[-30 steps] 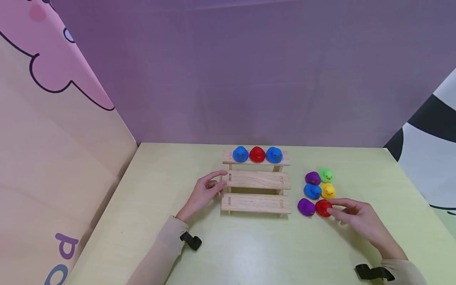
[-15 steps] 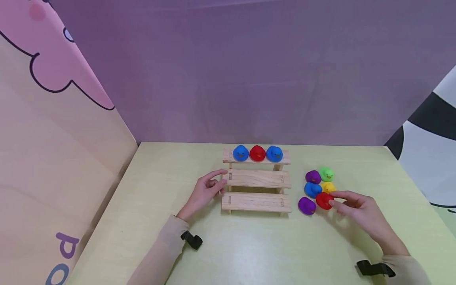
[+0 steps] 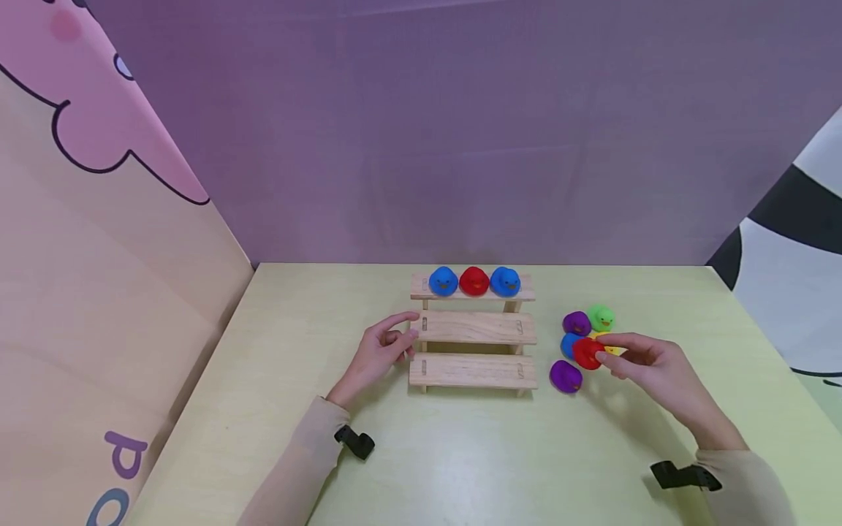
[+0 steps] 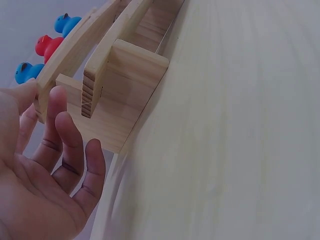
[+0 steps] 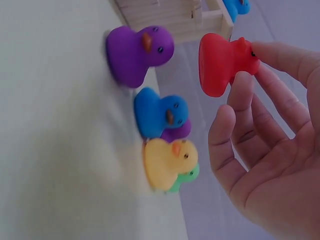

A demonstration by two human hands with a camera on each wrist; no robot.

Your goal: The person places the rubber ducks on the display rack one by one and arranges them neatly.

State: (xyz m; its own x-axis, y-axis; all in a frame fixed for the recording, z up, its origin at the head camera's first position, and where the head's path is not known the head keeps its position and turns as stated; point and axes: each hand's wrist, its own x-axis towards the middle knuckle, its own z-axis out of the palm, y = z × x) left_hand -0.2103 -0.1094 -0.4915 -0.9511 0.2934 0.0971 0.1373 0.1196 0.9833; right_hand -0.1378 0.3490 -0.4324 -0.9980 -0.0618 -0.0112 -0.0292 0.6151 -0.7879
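Observation:
My right hand point(image 3: 664, 372) pinches a red rubber duck point(image 5: 220, 65) by its head between thumb and fingers, lifted off the table. Beside it stand a blue duck point(image 5: 155, 112), a yellow duck point(image 5: 167, 160), a green duck point(image 3: 601, 317) and two purple ducks, one nearer point(image 3: 566, 376) and one farther point(image 3: 576, 323). At the left end of a three-step wooden stand point(image 3: 473, 371), my left hand point(image 3: 378, 356) grips the middle step's end with thumb and index finger; its other fingers are loosely bent. On the top step sit a blue duck point(image 3: 444, 281), a red duck point(image 3: 473, 281) and another blue duck point(image 3: 505, 281).
The pale wooden table point(image 3: 296, 314) ends at a purple backdrop point(image 3: 460, 146) behind the stand. A pale printed panel point(image 3: 99, 292) borders the left side, and a black-and-white printed panel point(image 3: 789, 256) the right. The duck group lies right of the stand.
My right hand has raised the red duck from beside the near purple duck and carried it slightly left and away from me. My left hand stays at the stand.

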